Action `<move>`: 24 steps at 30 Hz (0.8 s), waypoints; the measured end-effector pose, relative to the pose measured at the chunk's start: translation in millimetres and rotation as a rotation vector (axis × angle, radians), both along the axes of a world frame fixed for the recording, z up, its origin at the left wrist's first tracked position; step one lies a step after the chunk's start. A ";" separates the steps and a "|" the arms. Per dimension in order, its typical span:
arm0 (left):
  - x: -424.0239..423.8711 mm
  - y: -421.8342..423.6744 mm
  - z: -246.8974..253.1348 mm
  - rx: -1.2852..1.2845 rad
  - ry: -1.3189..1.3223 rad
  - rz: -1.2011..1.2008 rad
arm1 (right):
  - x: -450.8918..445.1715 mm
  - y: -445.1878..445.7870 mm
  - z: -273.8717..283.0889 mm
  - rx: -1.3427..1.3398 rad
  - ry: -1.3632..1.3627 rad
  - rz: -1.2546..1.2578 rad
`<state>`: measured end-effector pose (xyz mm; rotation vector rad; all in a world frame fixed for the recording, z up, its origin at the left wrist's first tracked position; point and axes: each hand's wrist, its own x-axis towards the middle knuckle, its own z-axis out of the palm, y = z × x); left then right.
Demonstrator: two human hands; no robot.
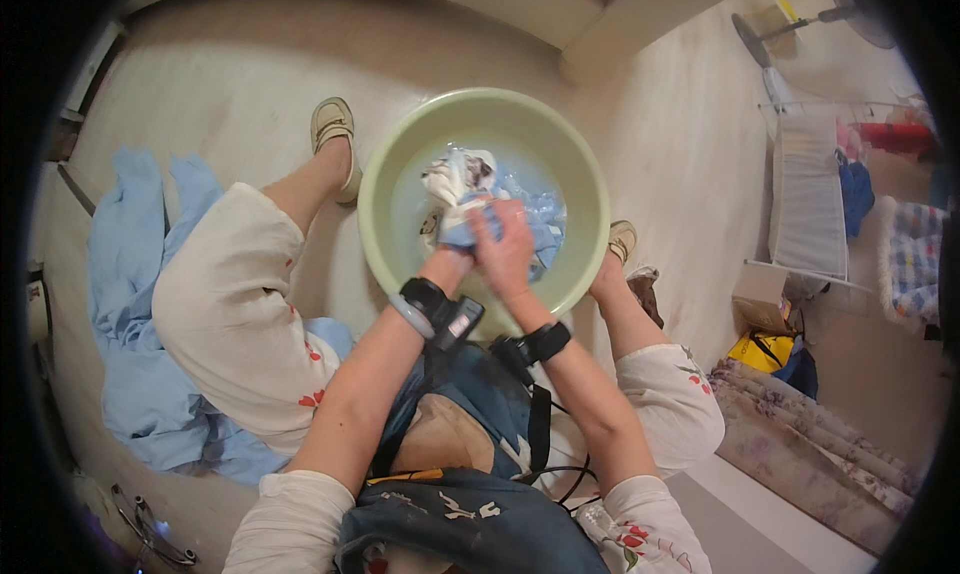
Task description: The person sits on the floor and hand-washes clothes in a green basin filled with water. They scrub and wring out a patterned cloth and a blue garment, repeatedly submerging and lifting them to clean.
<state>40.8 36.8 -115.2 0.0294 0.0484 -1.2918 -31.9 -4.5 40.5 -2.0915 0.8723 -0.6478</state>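
A round pale-green plastic basin (373,221) stands on the floor between my feet, with cloudy water in it. Over the water, both hands meet on a bunched wet cloth (457,180), white with dark print and light blue parts. My left hand (456,259) is under the cloth, mostly hidden by the blue fabric and the other hand. My right hand (504,240) presses on the cloth from above, slightly blurred. More light blue wet fabric (544,206) lies in the water at the basin's right side.
Light blue garments (142,334) lie heaped on the floor at my left. A laundry rack (810,191), a cardboard box (759,298), a yellow bag (761,351) and a floral curtain (802,424) are at the right. A fan (750,40) stands at the upper right.
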 end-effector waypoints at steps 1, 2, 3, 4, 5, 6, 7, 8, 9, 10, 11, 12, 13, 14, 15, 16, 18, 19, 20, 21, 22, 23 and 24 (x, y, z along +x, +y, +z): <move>-9.2 -15.0 33.0 -0.078 0.119 -0.116 | -4.2 4.2 25.2 0.012 -0.015 0.037; -25.9 -27.6 68.2 0.380 -0.064 -0.066 | -18.5 -20.5 -19.7 -0.009 -0.051 -0.090; -36.6 -32.8 99.1 0.831 -0.288 0.003 | -30.7 -47.4 -52.2 -0.036 0.040 -0.199; -39.7 -35.2 96.0 0.770 -0.245 -0.045 | -40.7 -76.2 -82.6 -0.052 0.122 -0.289; -41.4 -34.5 102.9 0.718 -0.350 -0.031 | -51.4 -93.7 -99.2 -0.059 0.213 -0.372; -43.4 -33.2 113.7 0.666 -0.447 -0.017 | -60.8 -100.1 -100.9 -0.028 0.116 -0.279; -41.9 -36.0 122.5 0.602 -0.544 0.012 | -67.5 -112.6 -99.0 -0.009 0.013 -0.178; -38.1 -38.9 122.9 0.568 -0.662 -0.009 | -75.0 -123.0 -97.2 0.359 -0.145 -0.082; -34.7 -44.7 130.2 0.486 -0.696 -0.086 | -87.3 -138.5 -95.9 0.718 -0.282 -0.061; -23.6 -34.0 136.1 0.450 -0.725 -0.148 | -79.4 -124.4 -55.0 1.085 -0.302 0.000; -19.8 -31.5 144.1 0.380 -0.757 -0.221 | -77.1 -118.4 -23.8 1.421 -0.324 0.046; -25.6 -37.6 144.5 0.485 -0.952 -0.212 | -82.9 -122.1 -31.7 1.342 -0.251 0.008; -28.2 -35.3 134.2 0.515 -0.944 -0.153 | -61.3 -94.6 14.7 1.145 -0.083 0.017; -31.0 -33.0 123.1 0.546 -0.935 -0.093 | -59.0 -91.4 4.6 1.016 0.011 0.141; -35.6 -36.3 120.8 0.557 -0.928 -0.046 | -62.7 -92.7 -3.3 0.871 0.096 0.243; -39.6 -40.3 119.1 0.589 -0.837 0.034 | -64.9 -95.6 -5.2 0.883 0.077 0.203; -30.9 -42.4 103.9 0.573 -0.775 -0.016 | -77.6 -118.1 -23.0 0.903 0.105 0.157; -24.9 -39.9 104.1 0.571 -0.742 -0.041 | -81.0 -127.1 -22.5 0.918 0.121 0.135; -19.7 -36.0 104.6 0.663 -0.867 -0.066 | -86.4 -137.3 -20.6 0.970 0.068 0.044; -12.7 -27.8 99.3 0.706 -0.872 -0.056 | -84.9 -140.8 -8.7 1.027 -0.023 0.023; -4.6 -18.9 92.9 0.748 -0.877 -0.045 | -82.1 -143.9 4.2 1.082 -0.113 0.002; -0.1 -13.6 87.1 0.790 -0.882 -0.033 | -80.4 -147.7 10.6 1.136 -0.204 -0.019; -3.3 -18.3 109.4 0.824 -0.783 -0.065 | -86.6 -159.3 10.5 1.156 -0.149 -0.005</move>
